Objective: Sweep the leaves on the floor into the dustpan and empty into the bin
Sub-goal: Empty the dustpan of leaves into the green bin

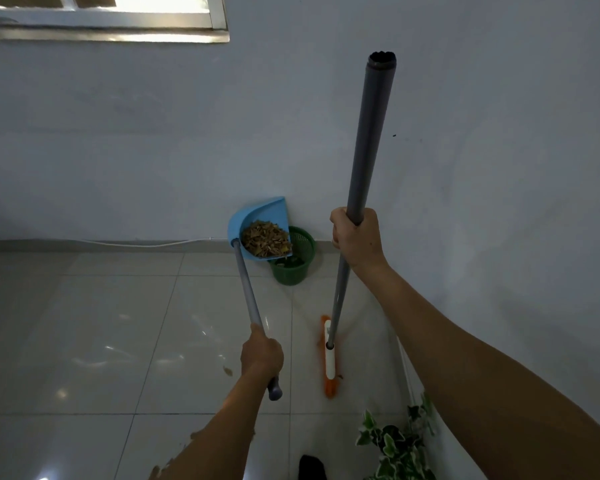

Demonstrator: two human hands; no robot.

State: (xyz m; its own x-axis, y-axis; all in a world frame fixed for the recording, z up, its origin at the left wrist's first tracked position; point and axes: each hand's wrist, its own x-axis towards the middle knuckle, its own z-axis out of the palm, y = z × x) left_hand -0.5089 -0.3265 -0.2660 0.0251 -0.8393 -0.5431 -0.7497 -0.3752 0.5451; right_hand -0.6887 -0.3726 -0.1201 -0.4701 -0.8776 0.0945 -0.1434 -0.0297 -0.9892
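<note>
Open tiled floor [101,323] spreads left of the left grip [262,351] as far as the wall [118,150]. The left grip is curled tight round the near end of the grey dustpan pole [250,296]. At the pole's far end the blue dustpan [243,220], heaped with dry leaves [265,239], tilts over the left rim of the green bin [297,268], which stands against the wall. Just right of the bin, the right grip [355,237] is wrapped round the upright broom handle [368,150]. Below it, the orange broom head [329,355] rests on the floor between the two grips. A leafy plant [395,441] crowds the near right corner.
</note>
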